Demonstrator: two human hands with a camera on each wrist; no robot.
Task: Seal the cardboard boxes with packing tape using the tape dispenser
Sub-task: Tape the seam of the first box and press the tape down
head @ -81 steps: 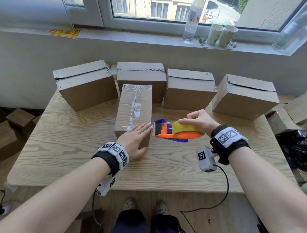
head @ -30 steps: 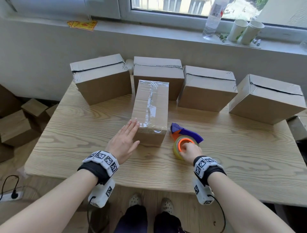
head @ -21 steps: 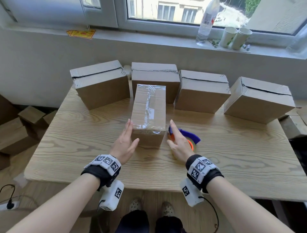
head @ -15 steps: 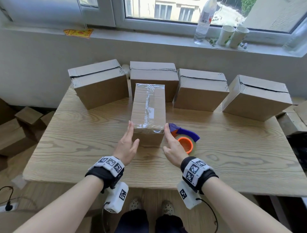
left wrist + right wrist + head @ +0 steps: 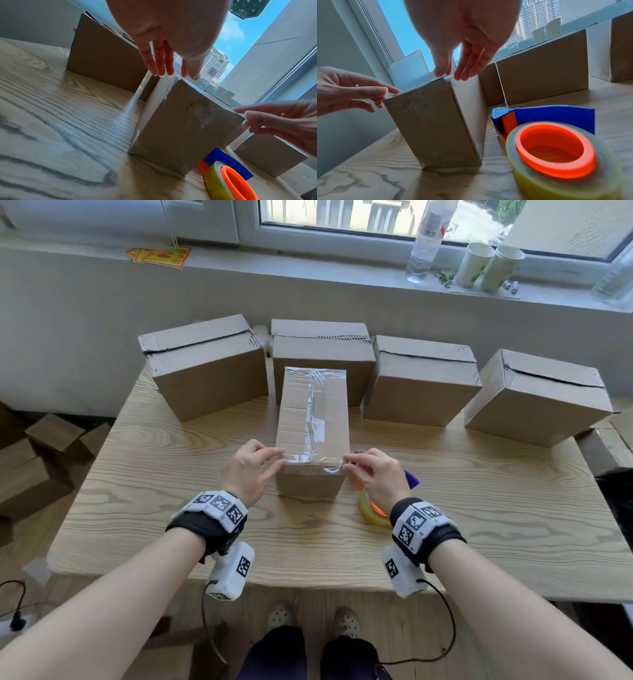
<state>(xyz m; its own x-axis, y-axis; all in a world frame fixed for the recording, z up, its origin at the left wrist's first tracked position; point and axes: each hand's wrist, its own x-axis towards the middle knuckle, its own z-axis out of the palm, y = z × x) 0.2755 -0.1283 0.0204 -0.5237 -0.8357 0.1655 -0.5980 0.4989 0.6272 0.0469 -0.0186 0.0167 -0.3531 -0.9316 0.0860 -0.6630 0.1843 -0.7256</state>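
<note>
While the tape (image 5: 310,419) is already running down the box (image 5: 312,440) standing mid-table, the head view is showing both hands working its near top edge: the left hand (image 5: 249,470) and the right hand (image 5: 375,474) are each sitting at a corner, fingers bent, pinching or pressing the tape's loose overhang — which of the two I cannot tell. Done well, the ends are getting rubbed flat from the middle outward, with no bubbles. Four boxes (image 5: 419,381) are crowding the far side; the near table (image 5: 308,535) is giving room.

From the left wrist, the left fingers (image 5: 160,63) are hanging almost straight, their tips touching the shiny corner, apparently pressing rather than gripping.

From the right wrist, thumb and fingers (image 5: 469,67) are closing on the tape tab at the other corner. Just beside the box, the dispenser (image 5: 551,136) is lying on its side — an elbow hazard.
</note>
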